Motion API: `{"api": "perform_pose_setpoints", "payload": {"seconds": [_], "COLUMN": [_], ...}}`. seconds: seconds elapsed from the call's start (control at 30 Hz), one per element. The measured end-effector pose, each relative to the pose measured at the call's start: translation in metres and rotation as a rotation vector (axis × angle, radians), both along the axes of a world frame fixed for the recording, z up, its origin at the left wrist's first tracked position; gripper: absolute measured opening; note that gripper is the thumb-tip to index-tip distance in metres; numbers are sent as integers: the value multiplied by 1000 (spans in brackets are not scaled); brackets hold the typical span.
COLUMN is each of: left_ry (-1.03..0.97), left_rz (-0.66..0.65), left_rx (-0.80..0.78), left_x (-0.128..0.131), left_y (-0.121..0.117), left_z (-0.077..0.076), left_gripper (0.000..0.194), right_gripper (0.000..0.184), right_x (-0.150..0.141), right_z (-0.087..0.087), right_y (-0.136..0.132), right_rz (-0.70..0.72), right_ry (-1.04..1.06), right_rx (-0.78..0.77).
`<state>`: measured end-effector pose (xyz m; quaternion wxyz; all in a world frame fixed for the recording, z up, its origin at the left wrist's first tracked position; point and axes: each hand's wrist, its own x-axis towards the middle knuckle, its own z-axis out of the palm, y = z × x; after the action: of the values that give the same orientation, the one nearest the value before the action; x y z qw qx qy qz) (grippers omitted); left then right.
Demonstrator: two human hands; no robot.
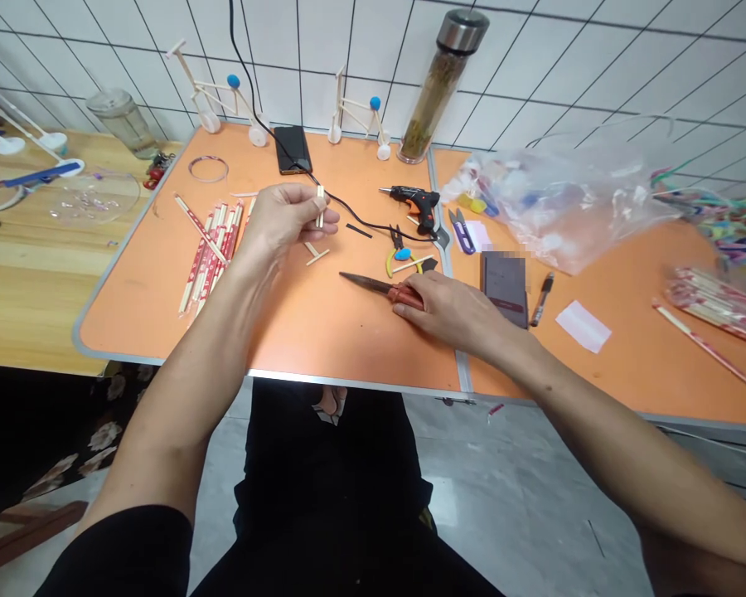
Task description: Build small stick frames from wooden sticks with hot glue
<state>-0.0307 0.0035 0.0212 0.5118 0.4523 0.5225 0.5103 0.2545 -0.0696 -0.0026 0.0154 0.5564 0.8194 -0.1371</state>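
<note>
Left hand (283,220) raised off table, pinching wooden stick piece (320,206); right hand (451,311) low, clasping red-handled knife (379,288)

We've got one head-worn camera, looking forward and down from above the person's chest, over the person's own arms (174,414). It sits close to the work: the left hand (283,222) and right hand (448,311) land mid-frame, just above the orange table (323,332). The tiled wall (323,58) runs across the top, further off. Below the table edge we see black trousers (323,448) and the grey floor (522,473). A wooden table (31,282) sits at the left edge of frame.
</note>
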Motion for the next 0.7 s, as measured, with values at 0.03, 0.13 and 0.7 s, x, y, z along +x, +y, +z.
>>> {"api": "perform_pose_setpoints", "payload": {"seconds": [0.03, 0.13, 0.7], "left_ry": [-15, -49, -261], "left_rz": [21, 29, -156], "left_rx": [20, 27, 59], "left_x": [-1, 1, 46], "left_y": [2, 4, -18], "left_z": [-1, -7, -42], "left_gripper": [19, 17, 40], "right_gripper": [29, 35, 22], "right_x": [0, 1, -66], "right_z": [-3, -6, -8], "right_y": [-4, -11, 50], "right_rz": [13, 52, -210], "right_ry": [-2, 5, 1218], "right_rx": [22, 92, -189]}}
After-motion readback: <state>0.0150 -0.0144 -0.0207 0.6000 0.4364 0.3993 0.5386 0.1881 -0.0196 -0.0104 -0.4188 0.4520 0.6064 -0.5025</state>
